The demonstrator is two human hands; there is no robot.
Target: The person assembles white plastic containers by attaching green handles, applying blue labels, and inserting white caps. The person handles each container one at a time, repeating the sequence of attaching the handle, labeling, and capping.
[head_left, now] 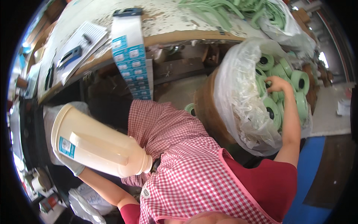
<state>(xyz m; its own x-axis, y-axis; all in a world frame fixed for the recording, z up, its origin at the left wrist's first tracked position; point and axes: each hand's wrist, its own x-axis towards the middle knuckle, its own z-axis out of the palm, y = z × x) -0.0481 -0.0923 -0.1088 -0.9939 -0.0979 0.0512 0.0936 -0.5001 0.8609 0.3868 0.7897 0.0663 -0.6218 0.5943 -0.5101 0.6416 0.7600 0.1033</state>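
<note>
A large cream plastic jar point(100, 145) lies tilted across my left side, its narrow threaded neck toward my apron. It has a blue and white label near its wide end. My left hand point(71, 163), in a pale glove, supports it from below; most of the fingers are hidden behind it. At the right, my bare right hand point(279, 84) reaches into a drum lined with a clear plastic bag point(238, 93). Its bent fingers close on a green round cap point(260, 83) with a dark centre. Several similar green caps point(273, 112) surround it.
The worn white bench point(164, 18) stands ahead, with a hanging label strip point(130, 63), a blue cutter knife point(69, 56), papers point(84, 37) and green plastic strips point(223, 9). A white plastic bag point(89, 201) lies at lower left. Another green cap point(190, 109) sits beside the drum.
</note>
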